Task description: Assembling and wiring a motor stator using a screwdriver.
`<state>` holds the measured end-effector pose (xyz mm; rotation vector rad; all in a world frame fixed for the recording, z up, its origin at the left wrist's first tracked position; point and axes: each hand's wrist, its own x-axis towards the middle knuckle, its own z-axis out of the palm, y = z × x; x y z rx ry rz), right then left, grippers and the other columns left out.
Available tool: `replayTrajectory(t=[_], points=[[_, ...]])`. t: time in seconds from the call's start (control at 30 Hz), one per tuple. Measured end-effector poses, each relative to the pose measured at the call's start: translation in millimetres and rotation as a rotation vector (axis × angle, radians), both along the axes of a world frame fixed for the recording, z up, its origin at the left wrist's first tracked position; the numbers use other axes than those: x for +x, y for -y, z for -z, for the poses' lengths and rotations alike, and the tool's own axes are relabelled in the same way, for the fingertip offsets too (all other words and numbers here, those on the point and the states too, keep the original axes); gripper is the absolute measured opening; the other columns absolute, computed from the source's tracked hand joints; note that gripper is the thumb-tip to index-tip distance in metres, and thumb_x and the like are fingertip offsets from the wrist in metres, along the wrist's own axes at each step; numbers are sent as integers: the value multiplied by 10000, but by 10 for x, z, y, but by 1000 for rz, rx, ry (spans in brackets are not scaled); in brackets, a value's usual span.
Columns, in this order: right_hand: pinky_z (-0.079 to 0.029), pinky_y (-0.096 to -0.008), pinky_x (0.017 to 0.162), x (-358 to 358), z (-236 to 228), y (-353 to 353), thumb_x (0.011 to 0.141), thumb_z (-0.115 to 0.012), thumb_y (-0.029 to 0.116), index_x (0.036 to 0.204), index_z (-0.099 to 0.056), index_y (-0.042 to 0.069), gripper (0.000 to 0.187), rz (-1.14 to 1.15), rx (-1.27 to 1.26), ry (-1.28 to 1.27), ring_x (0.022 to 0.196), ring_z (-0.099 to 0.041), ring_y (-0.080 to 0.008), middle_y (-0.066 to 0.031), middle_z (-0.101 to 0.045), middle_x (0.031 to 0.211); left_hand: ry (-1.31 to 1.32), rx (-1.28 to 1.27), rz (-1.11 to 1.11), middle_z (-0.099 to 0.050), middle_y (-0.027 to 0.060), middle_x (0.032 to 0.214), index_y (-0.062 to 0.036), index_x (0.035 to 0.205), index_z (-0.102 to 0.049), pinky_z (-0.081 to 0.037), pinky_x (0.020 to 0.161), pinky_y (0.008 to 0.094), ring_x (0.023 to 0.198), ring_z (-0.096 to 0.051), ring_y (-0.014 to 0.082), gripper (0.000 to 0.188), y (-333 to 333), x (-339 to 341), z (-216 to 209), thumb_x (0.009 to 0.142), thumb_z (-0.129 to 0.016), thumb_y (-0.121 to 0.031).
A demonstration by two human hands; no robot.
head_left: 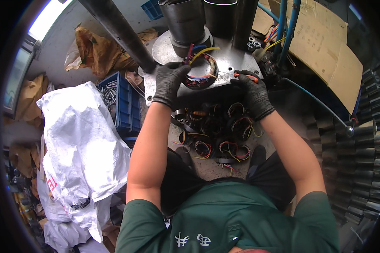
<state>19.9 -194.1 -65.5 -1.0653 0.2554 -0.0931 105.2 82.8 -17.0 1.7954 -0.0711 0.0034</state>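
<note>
Both my hands wear black gloves. My left hand is closed around the left side of a wound motor stator, a dark ring with red, blue and yellow leads sticking up. It is held over the front part of a silvery metal machine plate. My right hand grips a screwdriver by its orange handle. Its thin shaft points left at the stator; whether the tip touches cannot be told. Below my hands, several more stators with coloured leads lie on the floor between my feet.
Dark steel cylinders and a slanted post rise from the plate. Blue crates, one with metal pins, stand left beside a white sack. Cardboard leans at the right, above stacked metal rings.
</note>
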Motion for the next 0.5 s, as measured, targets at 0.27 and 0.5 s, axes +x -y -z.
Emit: replayTrajectory(t=[0.27,0.5], points=[[-592,-400,940,-142,414,-6,954,-714,152,1096,-735,41,182,-271,348,17,1004,-739,-250,-117,-769,1046,-432,-1195,77,-706,109,1132,-66,1278,-635,-614,932,441,1087,-707,267,341,-106,-26,131,984,-699,-226],[-596,-423,929,-130,283,48,937,-730,172,1089,-722,-1,230,-77,-28,126,980,-744,-278,-136,-766,1056,-88,-513,-153,-703,90,952,1,1299,-630,-588,667,332,779,-672,164,430,22,-94,-32,901,-767,-84]])
